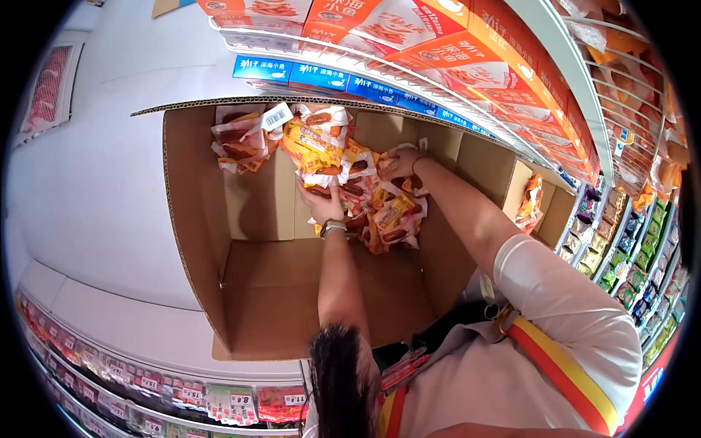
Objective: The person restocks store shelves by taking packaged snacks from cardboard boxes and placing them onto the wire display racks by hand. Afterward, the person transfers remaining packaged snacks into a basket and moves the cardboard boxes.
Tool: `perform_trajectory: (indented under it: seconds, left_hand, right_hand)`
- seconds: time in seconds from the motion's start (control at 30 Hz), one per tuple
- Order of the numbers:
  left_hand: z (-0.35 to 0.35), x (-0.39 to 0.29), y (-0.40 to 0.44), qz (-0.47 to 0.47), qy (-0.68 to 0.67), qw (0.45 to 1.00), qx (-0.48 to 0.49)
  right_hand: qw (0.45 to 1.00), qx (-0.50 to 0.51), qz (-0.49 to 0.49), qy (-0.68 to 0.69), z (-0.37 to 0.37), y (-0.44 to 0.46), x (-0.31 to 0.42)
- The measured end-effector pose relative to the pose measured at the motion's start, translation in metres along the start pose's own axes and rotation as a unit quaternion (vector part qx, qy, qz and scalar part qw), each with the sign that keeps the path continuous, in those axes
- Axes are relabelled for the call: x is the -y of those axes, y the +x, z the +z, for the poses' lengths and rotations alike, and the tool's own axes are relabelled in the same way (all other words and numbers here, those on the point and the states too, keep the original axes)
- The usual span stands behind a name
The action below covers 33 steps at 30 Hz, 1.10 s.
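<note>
A large open cardboard box (277, 281) holds a heap of small yellow and red snack packets (394, 212) with sausage-like pieces showing through. My left hand (321, 204), with a watch on its wrist, lies against the near left side of the heap, thumb and fingers spread around packets. At the heap's right side is my right hand (400, 163), its fingers partly hidden among packets. Whether it grips one cannot be made out. A separate bunch of packets (241, 139) sits in the box's far left corner, by a white barcode label (276, 117).
Orange boxes (438, 55) stand on a wire shelf beyond the box, above a row of blue boxes (319, 76). A smaller carton (558, 208) with packets is at the right. Snack shelves (635, 263) line the right; another priced shelf (168, 394) is lower left.
</note>
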<state>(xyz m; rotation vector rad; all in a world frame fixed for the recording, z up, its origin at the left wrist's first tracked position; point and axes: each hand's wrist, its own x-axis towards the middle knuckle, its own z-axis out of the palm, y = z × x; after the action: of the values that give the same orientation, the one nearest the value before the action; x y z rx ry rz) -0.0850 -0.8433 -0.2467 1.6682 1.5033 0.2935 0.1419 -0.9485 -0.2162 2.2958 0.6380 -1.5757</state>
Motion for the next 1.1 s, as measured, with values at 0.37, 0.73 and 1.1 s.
perform_trajectory:
  seconds: [0.37, 0.73, 1.1]
  left_hand:
    - [-0.012, -0.002, 0.003, -0.06, -0.005, 0.975, 0.216]
    - [-0.265, -0.193, -0.076, 0.208, 0.113, 0.96, 0.152]
    - [-0.486, -0.56, -0.206, 0.425, -0.285, 0.859, -0.026]
  right_hand:
    - [0.964, -0.154, -0.091, -0.199, 0.078, -0.061, 0.051]
    - [0.851, -0.104, -0.485, 0.172, -0.138, -0.344, 0.037]
    - [0.407, -0.586, -0.676, 0.183, -0.43, -0.82, -0.146]
